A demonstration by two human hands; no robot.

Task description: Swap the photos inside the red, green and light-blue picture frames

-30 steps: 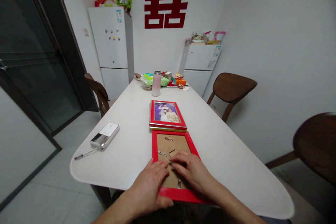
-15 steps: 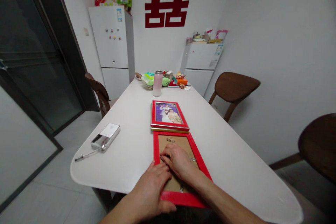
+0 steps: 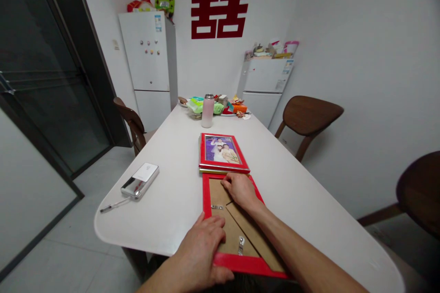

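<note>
A red photo frame [image 3: 208, 192] lies face down at the table's near edge, its brown backing board [image 3: 228, 231] and small metal clips showing. My left hand [image 3: 202, 249] lies flat on the frame's near left corner, fingers spread. My right hand [image 3: 240, 188] reaches to the far end of the backing, fingers curled down onto it by the top edge. Just beyond lies a second red frame [image 3: 222, 152], face up, with a photo in it.
A white power bank [image 3: 140, 180] with a cable lies on the white table [image 3: 302, 192] at left. A pink bottle [image 3: 207, 110] and snacks stand at the far end. Wooden chairs [image 3: 307, 116] flank the table; two fridges stand at the wall.
My right hand has slid from the middle of the backing to its far end. My left hand stays on the near left corner. The backing's stand flap now shows.
</note>
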